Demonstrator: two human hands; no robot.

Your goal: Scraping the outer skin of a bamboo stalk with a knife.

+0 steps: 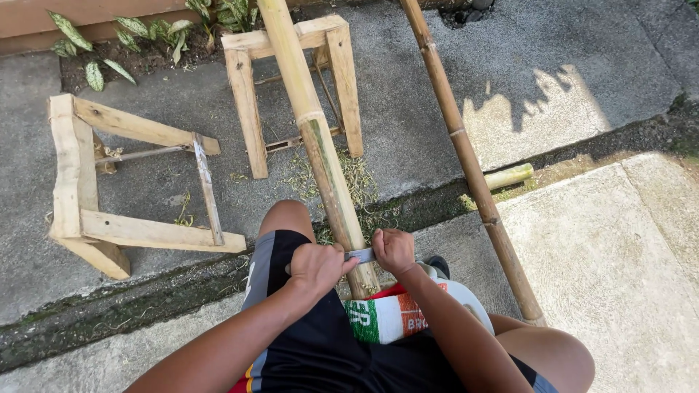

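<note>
Both my hands clamp a flat metal blade (361, 255) laid across the thick bamboo pole (320, 138): my left hand (317, 266) fists one end, my right hand (394, 250) the other, so only its middle shows. That pole runs from my lap over a wooden trestle (251, 109), its top cut off by the frame. A second trestle (80, 182) lies tipped over to the left. A thinner brown bamboo pole (466, 153) slants past on my right. A striped cloth (386, 316) covers my lap, hiding the pole's near end. Green shavings (357, 182) litter the concrete.
</note>
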